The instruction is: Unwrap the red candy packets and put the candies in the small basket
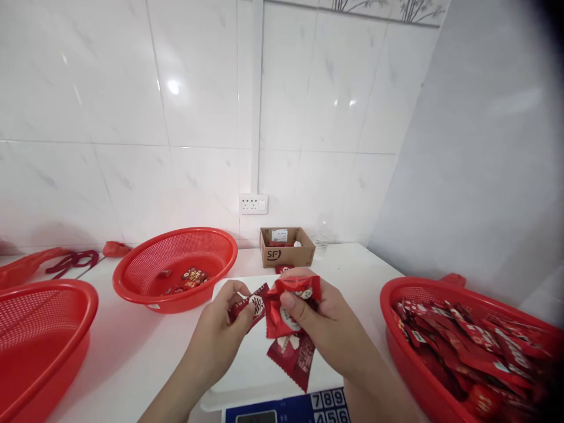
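My left hand pinches a small dark red candy packet with white lettering between thumb and fingers. Just beside it, my right hand grips several red candy packets, its thumb pressed across the top one. A darker packet with a serrated edge hangs down below that thumb. The two hands are close together, and the packets in them meet or overlap. Both are raised over the white plate of a scale, whose blue keypad shows at the bottom edge.
At right stands a red basket heaped with packets. Another red basket at back left holds a few, and a third red basket is cut off at left. A cardboard box stands near the wall, beside a clear plastic container.
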Available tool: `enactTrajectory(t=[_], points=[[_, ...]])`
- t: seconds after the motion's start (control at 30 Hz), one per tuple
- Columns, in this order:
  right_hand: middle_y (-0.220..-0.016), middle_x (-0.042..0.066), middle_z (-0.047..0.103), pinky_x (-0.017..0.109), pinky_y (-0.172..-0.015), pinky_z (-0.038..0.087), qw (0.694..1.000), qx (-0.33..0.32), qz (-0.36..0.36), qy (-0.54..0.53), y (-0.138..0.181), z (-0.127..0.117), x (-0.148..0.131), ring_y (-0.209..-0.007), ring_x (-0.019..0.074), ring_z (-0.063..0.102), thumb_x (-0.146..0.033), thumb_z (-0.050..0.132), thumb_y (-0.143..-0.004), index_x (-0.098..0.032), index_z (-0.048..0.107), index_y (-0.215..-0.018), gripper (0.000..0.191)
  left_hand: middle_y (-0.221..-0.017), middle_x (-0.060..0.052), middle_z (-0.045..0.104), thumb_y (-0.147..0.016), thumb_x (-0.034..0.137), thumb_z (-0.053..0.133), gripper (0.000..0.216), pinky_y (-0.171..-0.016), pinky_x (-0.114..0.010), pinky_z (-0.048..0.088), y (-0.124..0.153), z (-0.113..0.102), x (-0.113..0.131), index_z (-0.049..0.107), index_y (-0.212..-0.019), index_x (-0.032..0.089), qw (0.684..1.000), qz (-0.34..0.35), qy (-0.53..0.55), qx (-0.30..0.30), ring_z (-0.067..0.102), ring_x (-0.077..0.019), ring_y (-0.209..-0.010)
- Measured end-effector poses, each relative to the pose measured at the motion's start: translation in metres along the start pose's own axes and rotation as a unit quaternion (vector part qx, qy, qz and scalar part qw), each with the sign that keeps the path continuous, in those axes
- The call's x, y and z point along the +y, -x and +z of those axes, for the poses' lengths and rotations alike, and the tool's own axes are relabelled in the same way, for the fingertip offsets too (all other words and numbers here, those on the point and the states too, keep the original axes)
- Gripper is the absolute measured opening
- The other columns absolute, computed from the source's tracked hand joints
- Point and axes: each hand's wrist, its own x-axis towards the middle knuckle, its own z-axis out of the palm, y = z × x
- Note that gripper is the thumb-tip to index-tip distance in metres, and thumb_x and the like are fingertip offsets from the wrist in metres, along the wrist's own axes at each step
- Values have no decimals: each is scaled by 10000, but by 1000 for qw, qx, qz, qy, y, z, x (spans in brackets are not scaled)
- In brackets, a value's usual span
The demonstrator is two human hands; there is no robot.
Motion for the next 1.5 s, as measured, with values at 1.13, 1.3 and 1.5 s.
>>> enactTrajectory(t=[1.13, 1.3, 1.5], points=[[-856, -15, 666, 251, -627, 409, 947, -91, 46, 304, 4, 12, -4, -738, 160, 591, -55, 494, -787, -227, 577, -895, 219, -822, 28, 592, -862, 144, 574, 144, -622, -236, 464, 30, 13, 23, 515, -773, 240, 978, 162, -130, 26, 558, -137, -727], [-769, -32, 670, 235, -600, 419, 958, -92, 59, 265, 5, 12, -10, -687, 148, 607, -151, 561, -860, -223, 564, -854, 72, -806, 16, 591, -932, 286, 515, 69, -557, -233, 455, 28, 9, 20, 509, -876, 247, 992, 100, -54, 62, 564, -152, -731], [-839, -4, 708, 256, -655, 488, 960, 21, 7, 280, 8, 1, -14, -728, 166, 644, -293, 575, -909, -243, 595, -1038, 140, -812, 28, 558, -955, 290, 484, 79, -644, -255, 456, 20, 2, 17, 491, -891, 245, 993, 98, -24, 66, 540, -143, -737]])
